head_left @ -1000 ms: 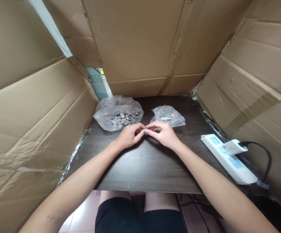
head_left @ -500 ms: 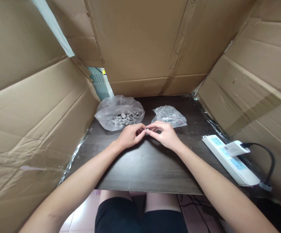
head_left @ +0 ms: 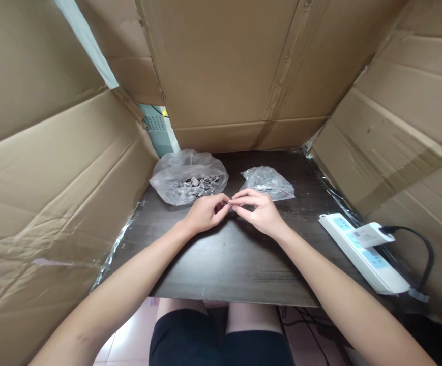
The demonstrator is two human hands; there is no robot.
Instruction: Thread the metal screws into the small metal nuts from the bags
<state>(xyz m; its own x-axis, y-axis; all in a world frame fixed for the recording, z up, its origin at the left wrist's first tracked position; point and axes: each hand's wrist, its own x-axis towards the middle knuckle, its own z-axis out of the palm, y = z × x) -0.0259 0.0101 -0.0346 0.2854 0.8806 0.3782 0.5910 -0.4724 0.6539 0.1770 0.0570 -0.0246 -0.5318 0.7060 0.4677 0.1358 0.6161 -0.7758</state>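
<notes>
My left hand and my right hand meet fingertip to fingertip above the dark table. Both are closed in a pinch around a small piece, which the fingers now almost wholly cover; its kind does not show. Just beyond my left hand lies an open clear plastic bag with many small shiny metal parts in it. Behind my right hand is a smaller clear plastic bag, its contents hard to make out.
A white power strip lies at the right of the table, with a white plug adapter and black cable in it. Cardboard walls enclose the table at the back and both sides.
The fingers of my right hand have shifted slightly at the meeting point. The small light-coloured piece that showed between the fingertips is now mostly hidden. The bags stay put.
</notes>
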